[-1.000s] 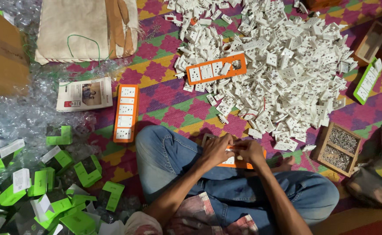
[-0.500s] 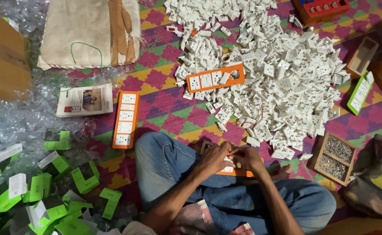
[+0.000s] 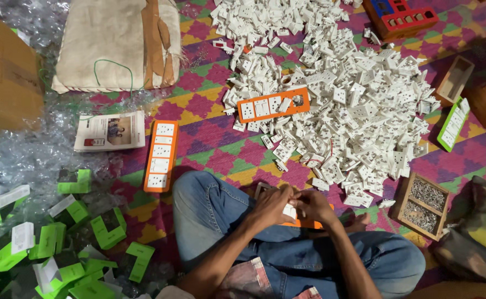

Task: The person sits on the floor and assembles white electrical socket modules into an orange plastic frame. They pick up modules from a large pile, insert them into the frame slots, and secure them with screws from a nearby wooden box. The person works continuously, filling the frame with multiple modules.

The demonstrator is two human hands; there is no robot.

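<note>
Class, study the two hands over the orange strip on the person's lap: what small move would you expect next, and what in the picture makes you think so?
Probably pressing the white socket piece down into the orange strip. Both the left hand and the right hand pinch that piece directly over the strip, and two similar orange strips on the mat already hold rows of white sockets.

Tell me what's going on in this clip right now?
A person sits cross-legged on a patterned mat. The left hand and right hand hold a small white socket part over an orange strip on the lap. A big pile of white parts lies ahead, with two more orange strips: one on the pile, one on the mat. A wooden screw box sits to the right.
</note>
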